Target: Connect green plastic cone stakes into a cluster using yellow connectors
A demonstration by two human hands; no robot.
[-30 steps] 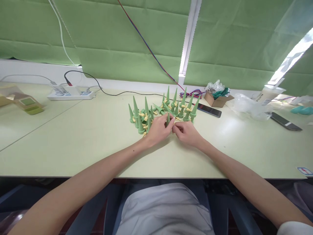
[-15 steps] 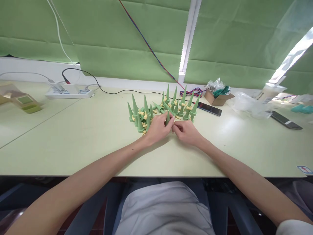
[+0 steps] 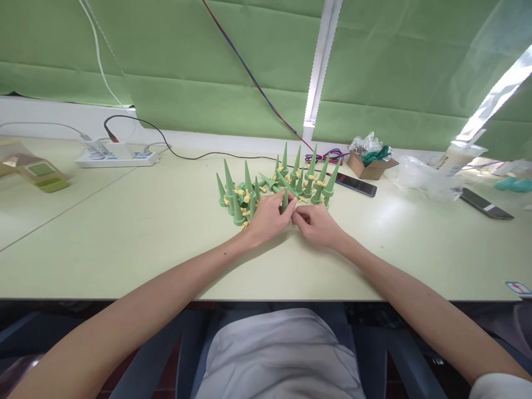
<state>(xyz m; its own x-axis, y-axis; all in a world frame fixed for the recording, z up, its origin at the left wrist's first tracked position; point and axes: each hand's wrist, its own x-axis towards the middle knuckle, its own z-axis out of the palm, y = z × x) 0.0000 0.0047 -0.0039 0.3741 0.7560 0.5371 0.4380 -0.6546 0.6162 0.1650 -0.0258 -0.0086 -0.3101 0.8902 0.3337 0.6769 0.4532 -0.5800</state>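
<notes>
Landmark = held cone (image 3: pixel 285 200): green, tapered, roughly upright, tip up, over the table (image 3: pixel 124 249). Left hand (image 3: pixel 268 219) is gripping it, thumb and fingers closed round its lower part; that hand covers the cone's base. Right hand (image 3: pixel 318 224) is just right of the held cone, fingers curled in, tips together beside the left hand's thumb. Can't tell whether it's pinching a part, too small and hidden. More green cones, most standing tip up, in two groups: left cones (image 3: pixel 238 213) just left of the held cone, partly behind the left hand; right cones (image 3: pixel 328 188) behind and to its right. A tilted cone (image 3: pixel 269 183) lies behind the held cone, between the groups. Small yellow fittings (image 3: pixel 247 197) show among the cones; exact attachment unclear at this size. Further right of the held cone and behind: phone (image 3: pixel 356 185), then cardboard box (image 3: pixel 368 169) with green and clear wrapping in it. Behind-right, near the wall: coiled red-blue wires (image 3: pixel 332 158). Far right of the held cone: clear plastic bag (image 3: pixel 424 183) and dark flat device (image 3: pixel 486 205). Far left and behind: white power strip (image 3: pixel 120 162) with plugs in.
</notes>
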